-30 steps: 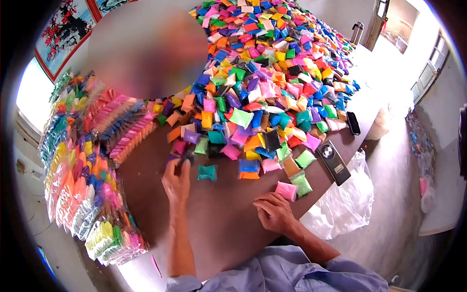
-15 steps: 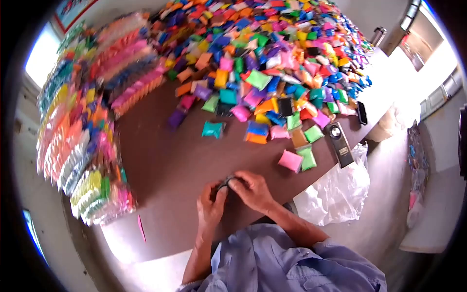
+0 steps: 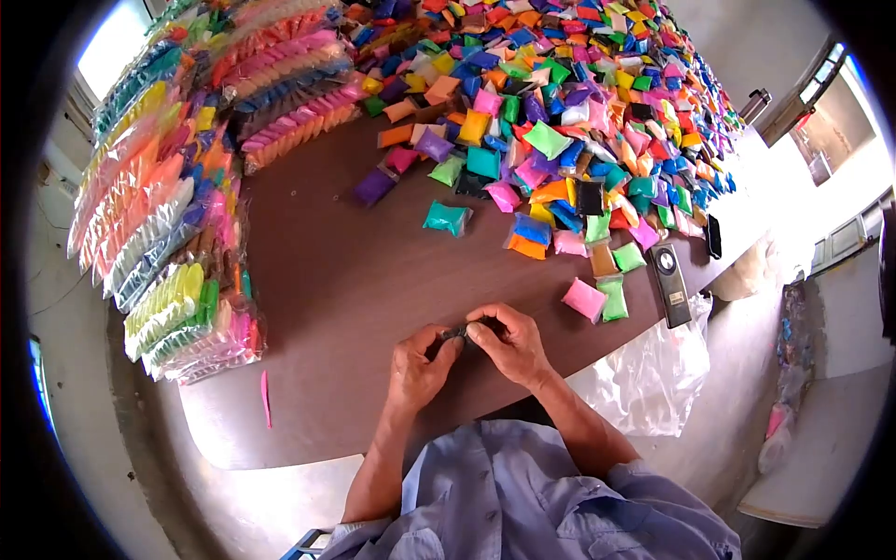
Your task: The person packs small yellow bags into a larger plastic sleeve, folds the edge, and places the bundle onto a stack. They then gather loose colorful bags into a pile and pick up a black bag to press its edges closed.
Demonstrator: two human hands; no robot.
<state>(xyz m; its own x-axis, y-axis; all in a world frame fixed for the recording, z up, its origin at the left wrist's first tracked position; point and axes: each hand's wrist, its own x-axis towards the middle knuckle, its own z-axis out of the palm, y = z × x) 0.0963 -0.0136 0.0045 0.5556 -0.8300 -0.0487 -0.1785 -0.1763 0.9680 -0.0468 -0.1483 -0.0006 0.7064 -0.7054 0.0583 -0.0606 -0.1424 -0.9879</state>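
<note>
Near the front of the brown table, my left hand (image 3: 420, 367) and my right hand (image 3: 512, 346) meet fingertip to fingertip. Pinched between them is a small dark lump (image 3: 455, 332), soft-looking and mostly covered by the thumbs and fingers; its exact kind does not show. Both hands are closed on it. Beyond them lie a teal packet (image 3: 447, 218) and, to the right, a pink packet (image 3: 585, 300) against a light green packet (image 3: 612, 299).
A large heap of colourful small packets (image 3: 560, 121) covers the table's far side. Bundled clear bags of packets (image 3: 168, 243) line the left. A pink stick (image 3: 266, 399) lies front left. At the right edge are a dark oblong device (image 3: 670, 286) and a clear plastic bag (image 3: 653, 373).
The view has shifted, so the table's contents sit differently in the frame. My hands stay together around the dark lump, with their fingers slightly rearranged.
</note>
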